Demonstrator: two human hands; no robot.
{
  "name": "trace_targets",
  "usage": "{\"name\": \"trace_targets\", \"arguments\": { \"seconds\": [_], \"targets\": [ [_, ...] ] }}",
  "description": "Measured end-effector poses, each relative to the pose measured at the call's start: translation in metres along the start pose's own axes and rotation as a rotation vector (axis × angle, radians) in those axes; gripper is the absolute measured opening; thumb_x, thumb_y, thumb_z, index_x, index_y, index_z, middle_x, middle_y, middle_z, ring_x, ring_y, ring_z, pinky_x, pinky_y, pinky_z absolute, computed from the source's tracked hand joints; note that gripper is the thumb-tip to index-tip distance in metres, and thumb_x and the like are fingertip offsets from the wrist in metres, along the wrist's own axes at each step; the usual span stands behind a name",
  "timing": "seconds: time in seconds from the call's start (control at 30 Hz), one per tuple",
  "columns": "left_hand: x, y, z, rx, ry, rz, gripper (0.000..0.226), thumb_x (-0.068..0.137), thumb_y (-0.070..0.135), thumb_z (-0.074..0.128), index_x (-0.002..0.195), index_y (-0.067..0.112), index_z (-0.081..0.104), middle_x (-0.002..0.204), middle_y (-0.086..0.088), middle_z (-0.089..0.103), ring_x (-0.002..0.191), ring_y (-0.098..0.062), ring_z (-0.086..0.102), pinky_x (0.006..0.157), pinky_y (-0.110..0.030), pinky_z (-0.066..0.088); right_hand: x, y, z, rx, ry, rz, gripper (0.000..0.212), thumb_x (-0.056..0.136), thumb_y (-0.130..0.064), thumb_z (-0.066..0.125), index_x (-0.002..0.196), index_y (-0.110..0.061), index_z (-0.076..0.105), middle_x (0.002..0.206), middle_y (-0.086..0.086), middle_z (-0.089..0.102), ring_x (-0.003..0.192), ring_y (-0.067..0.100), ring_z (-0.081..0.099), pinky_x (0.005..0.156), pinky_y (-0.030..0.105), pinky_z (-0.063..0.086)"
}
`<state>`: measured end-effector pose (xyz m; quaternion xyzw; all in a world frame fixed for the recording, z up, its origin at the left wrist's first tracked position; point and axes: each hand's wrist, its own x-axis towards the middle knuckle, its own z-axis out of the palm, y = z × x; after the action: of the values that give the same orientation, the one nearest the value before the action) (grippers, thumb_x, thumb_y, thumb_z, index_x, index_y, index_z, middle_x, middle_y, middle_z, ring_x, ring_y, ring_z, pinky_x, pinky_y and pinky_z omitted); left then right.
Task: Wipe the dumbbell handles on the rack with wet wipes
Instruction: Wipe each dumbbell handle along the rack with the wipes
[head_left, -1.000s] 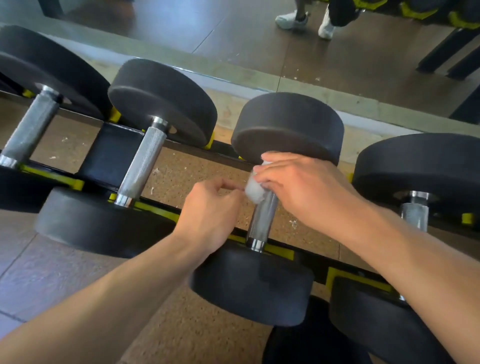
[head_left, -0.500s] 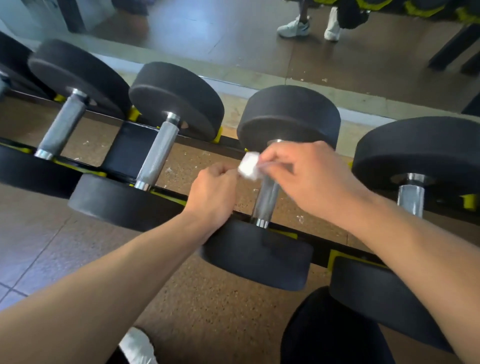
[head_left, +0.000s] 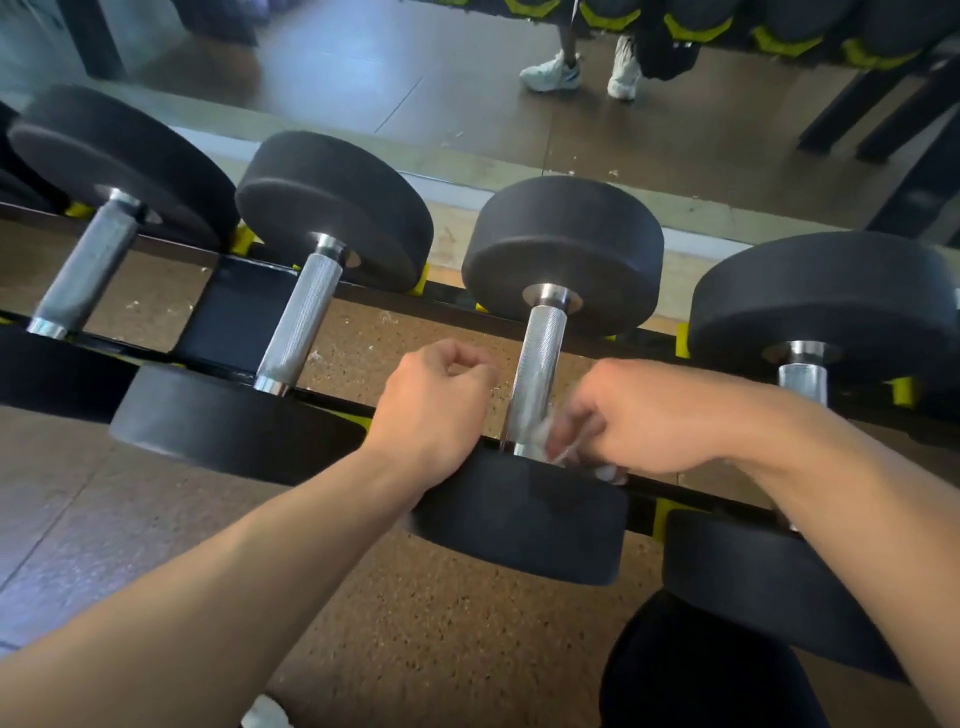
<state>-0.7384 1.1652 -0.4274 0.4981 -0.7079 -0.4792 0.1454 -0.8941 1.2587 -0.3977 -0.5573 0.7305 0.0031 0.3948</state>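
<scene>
On the rack (head_left: 363, 299), right hand (head_left: 644, 415) holds wipe (head_left: 545, 434) against handle (head_left: 540, 364).

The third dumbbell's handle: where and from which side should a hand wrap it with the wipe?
Grip the knurled middle of the handle, coming from above or from the right, where the right hand holds the wet wipe low on it. The bar lies bare between its two black heads, so fingers can likely curl fully round it.

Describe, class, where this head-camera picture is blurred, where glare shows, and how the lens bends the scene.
Head view: motion blur smears the right hand and its wet wipe; the left hand is sharper; bright glare runs along the dumbbell handle; the wide lens curves the rack.
</scene>
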Motion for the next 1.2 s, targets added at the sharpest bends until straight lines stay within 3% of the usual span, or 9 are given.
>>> {"name": "trace_targets", "arguments": {
  "seconds": [0.2, 0.4, 0.5, 0.6, 0.73, 0.9, 1.0, 1.1, 1.2],
  "targets": [
    [0.002, 0.001, 0.0, -0.054, -0.002, -0.031, 0.013, 0.093, 0.031, 0.058, 0.094, 0.03, 0.071, 0.081, 0.012, 0.064, 0.072, -0.001, 0.053, 0.057, -0.019, 0.034, 0.017, 0.001, 0.01, 0.138, 0.237, 0.149, 0.018, 0.09, -0.012, 0.057, 0.086, -0.027, 0.066, 0.093, -0.004, 0.066, 0.079, 0.011, 0.067, 0.069, 0.034, 0.059],
    [0.002, 0.0, -0.001, -0.105, 0.008, -0.037, 0.012, 0.094, 0.029, 0.058, 0.096, 0.03, 0.07, 0.077, 0.011, 0.062, 0.068, -0.003, 0.054, 0.051, -0.016, 0.037, -0.015, -0.009, -0.013, 0.318, 0.021, -0.026, 0.024, 0.083, -0.011, 0.078, 0.102, -0.019, 0.065, 0.084, -0.01, 0.077, 0.078, 0.005, 0.072, 0.07, 0.019, 0.056],
    [0.002, 0.001, -0.001, -0.12, -0.003, -0.046, 0.013, 0.095, 0.027, 0.057, 0.101, 0.03, 0.068, 0.082, 0.011, 0.064, 0.067, -0.002, 0.053, 0.047, -0.009, 0.038, -0.02, -0.007, -0.021, 0.411, 0.444, -0.141, 0.028, 0.079, -0.019, 0.082, 0.1, -0.028, 0.066, 0.096, -0.02, 0.075, 0.086, -0.005, 0.069, 0.08, 0.02, 0.052],
    [0.003, 0.002, -0.001, -0.102, -0.039, -0.052, 0.012, 0.095, 0.029, 0.057, 0.103, 0.031, 0.067, 0.076, 0.009, 0.063, 0.06, -0.002, 0.051, 0.045, -0.012, 0.037, -0.006, -0.008, -0.008, 0.137, 0.843, -0.204, 0.029, 0.086, -0.024, 0.075, 0.108, -0.039, 0.064, 0.108, -0.022, 0.065, 0.09, -0.017, 0.055, 0.074, 0.005, 0.039],
    [0.007, 0.003, -0.002, -0.092, -0.097, -0.089, 0.02, 0.095, 0.031, 0.057, 0.114, 0.034, 0.063, 0.08, 0.007, 0.063, 0.071, -0.005, 0.056, 0.06, -0.024, 0.04, 0.023, -0.007, 0.006, -0.3, 0.654, -0.235, 0.063, 0.083, 0.011, 0.054, 0.133, -0.027, 0.059, 0.133, -0.005, 0.055, 0.124, 0.007, 0.047, 0.1, 0.027, 0.042],
    [0.009, 0.001, -0.001, -0.137, -0.101, -0.096, 0.027, 0.094, 0.026, 0.055, 0.119, 0.034, 0.062, 0.071, 0.006, 0.059, 0.067, -0.009, 0.057, 0.059, -0.028, 0.042, 0.03, -0.013, 0.008, -0.502, 0.587, -0.18, 0.085, 0.069, 0.004, 0.025, 0.145, -0.028, 0.044, 0.131, -0.007, 0.051, 0.124, 0.015, 0.041, 0.084, 0.03, 0.044],
    [0.009, 0.0, -0.001, -0.145, -0.103, -0.099, 0.027, 0.096, 0.026, 0.054, 0.12, 0.036, 0.06, 0.069, 0.007, 0.06, 0.062, -0.005, 0.055, 0.053, -0.022, 0.041, 0.031, -0.011, 0.015, -0.309, 0.712, -0.21, 0.087, 0.066, 0.025, 0.041, 0.138, -0.022, 0.051, 0.124, 0.011, 0.064, 0.117, 0.032, 0.058, 0.089, 0.05, 0.054],
    [0.009, -0.001, -0.002, -0.149, -0.104, -0.096, 0.027, 0.096, 0.025, 0.053, 0.12, 0.036, 0.059, 0.067, 0.008, 0.059, 0.056, -0.002, 0.053, 0.043, -0.014, 0.038, 0.017, -0.003, 0.017, -0.266, 0.711, -0.064, 0.073, 0.087, 0.008, 0.054, 0.151, -0.025, 0.039, 0.15, -0.006, 0.047, 0.141, 0.014, 0.038, 0.114, 0.032, 0.033],
    [0.01, -0.001, -0.002, -0.151, -0.111, -0.098, 0.027, 0.094, 0.026, 0.054, 0.118, 0.037, 0.06, 0.07, 0.006, 0.06, 0.057, -0.005, 0.054, 0.049, -0.019, 0.042, 0.015, -0.006, 0.018, -0.359, 0.691, -0.079, 0.07, 0.088, 0.0, 0.054, 0.152, -0.023, 0.036, 0.151, -0.007, 0.044, 0.138, 0.016, 0.034, 0.11, 0.035, 0.038]
  ]
}}
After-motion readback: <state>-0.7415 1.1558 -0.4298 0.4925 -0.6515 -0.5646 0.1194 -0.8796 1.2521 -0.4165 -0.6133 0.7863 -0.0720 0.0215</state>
